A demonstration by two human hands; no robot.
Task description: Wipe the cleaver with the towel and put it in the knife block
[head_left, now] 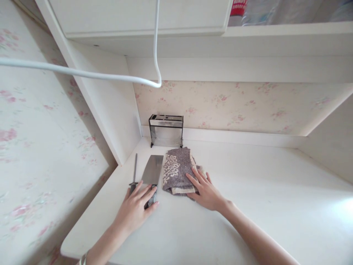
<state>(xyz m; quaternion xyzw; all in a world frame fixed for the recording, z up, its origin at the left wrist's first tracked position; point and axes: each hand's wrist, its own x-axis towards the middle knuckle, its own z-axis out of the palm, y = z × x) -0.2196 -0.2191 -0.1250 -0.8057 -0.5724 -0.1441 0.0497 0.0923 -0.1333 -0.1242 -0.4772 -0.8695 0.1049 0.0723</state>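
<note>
Cleaver blade [153, 170]: smooth metal, satin sheen
Sharpening rod [135, 166]: grey metal, dull
Folded cloth [179, 173]: rough, matt textile
Knife holder [166, 136]: shiny metal, black plastic-looking edges
Desktop [248, 184]: smooth, faintly glossy
Wallpaper [209, 106]: matt, paper-like
Cable [110, 76]: smooth plastic

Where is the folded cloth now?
In the head view, the folded cloth lies near the middle, partly under the right hand, right of the cleaver and in front of the slotted holder.

Left hand [138, 206] partly hides the handles of the cleaver [153, 170] and sharpening steel [135, 167] from me. I cannot identify the pale patch [203, 170] behind the right hand [204, 189]. Top edge crops the red package [238, 8]; white cable [110, 76] leaves my feed at left and top.
</note>
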